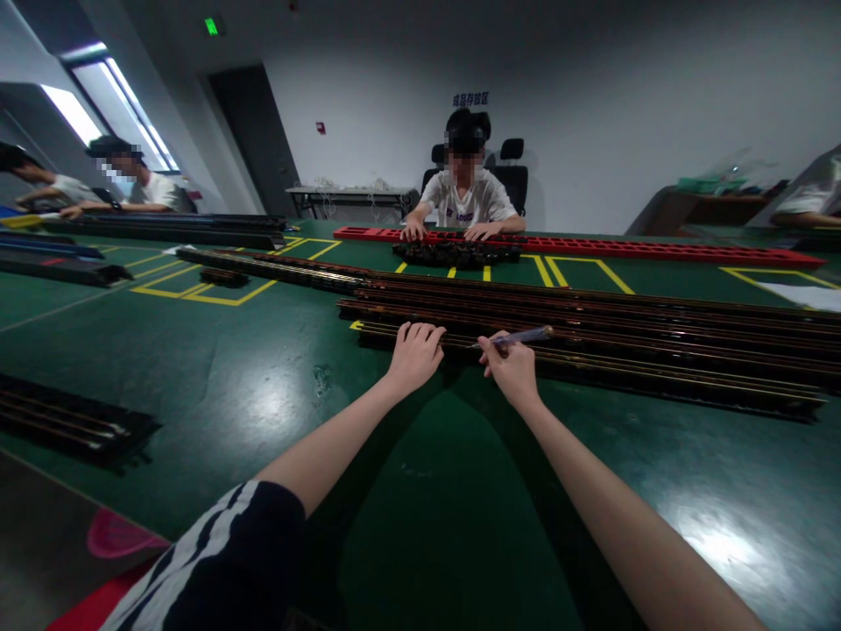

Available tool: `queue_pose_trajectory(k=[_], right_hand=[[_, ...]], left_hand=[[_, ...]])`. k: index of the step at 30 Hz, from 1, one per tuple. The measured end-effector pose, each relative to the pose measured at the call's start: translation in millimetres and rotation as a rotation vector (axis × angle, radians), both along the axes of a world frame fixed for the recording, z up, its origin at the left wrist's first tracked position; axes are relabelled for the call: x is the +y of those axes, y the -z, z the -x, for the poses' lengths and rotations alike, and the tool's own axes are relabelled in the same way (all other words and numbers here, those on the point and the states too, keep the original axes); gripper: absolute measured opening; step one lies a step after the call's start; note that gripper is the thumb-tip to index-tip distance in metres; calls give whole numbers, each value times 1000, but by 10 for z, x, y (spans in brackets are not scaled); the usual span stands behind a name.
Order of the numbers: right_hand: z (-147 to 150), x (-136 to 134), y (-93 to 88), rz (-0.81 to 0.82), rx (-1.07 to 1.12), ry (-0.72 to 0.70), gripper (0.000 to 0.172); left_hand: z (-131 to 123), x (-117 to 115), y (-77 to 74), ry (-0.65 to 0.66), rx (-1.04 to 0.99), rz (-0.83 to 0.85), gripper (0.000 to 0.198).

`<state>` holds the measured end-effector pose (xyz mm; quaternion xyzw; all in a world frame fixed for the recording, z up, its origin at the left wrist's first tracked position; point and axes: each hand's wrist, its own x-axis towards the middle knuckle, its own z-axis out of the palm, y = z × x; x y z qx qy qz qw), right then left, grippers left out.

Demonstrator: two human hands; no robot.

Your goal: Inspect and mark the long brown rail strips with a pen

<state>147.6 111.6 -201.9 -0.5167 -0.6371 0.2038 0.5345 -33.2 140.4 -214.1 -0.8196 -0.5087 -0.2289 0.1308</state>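
Note:
My left hand (415, 358) lies over the left part of the nearest long black rail (663, 383), its fingers bent across the top of it. A screwdriver (533, 335) with a clear, purplish handle is gripped in my right hand (514, 370). Its thin shaft points left, and the tip is close to the rail's top, between my two hands. Whether the tip touches the rail is too small to tell. Brass-coloured strips run along the rail. Several similar rails (631, 326) lie side by side just behind it.
Across the green table (263, 464), a person's hands rest by a pile of black parts (456, 252) in front of a long red tray (657, 249). More black rails (66, 416) lie at the left. A small dark bundle (224, 277) sits near yellow tape markings.

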Motion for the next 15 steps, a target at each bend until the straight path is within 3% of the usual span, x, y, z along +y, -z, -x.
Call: queue_pose_trajectory(k=[15], right_hand=[[4, -8, -34, 24, 1, 15, 49]], left_hand=[[12, -22, -23, -39, -12, 16, 40]])
